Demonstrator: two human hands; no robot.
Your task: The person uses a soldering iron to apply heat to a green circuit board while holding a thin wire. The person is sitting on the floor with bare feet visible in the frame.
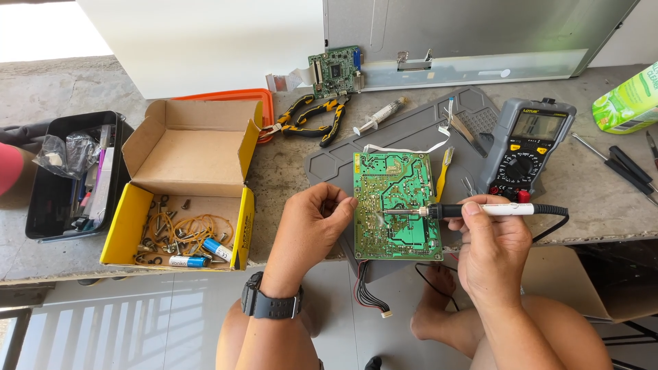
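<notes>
A green rectangular circuit board (395, 205), solder side up, lies on a grey mat (329, 168) at the worktop's edge. The left hand (312, 223), fingers curled together, touches it; the right hand (490, 243) grips a soldering iron (480, 210).

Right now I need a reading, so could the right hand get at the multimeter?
Probably yes, once freed. The right hand holds the soldering iron, and the multimeter sits just beyond it on the grey mat, with nothing between them.
</notes>
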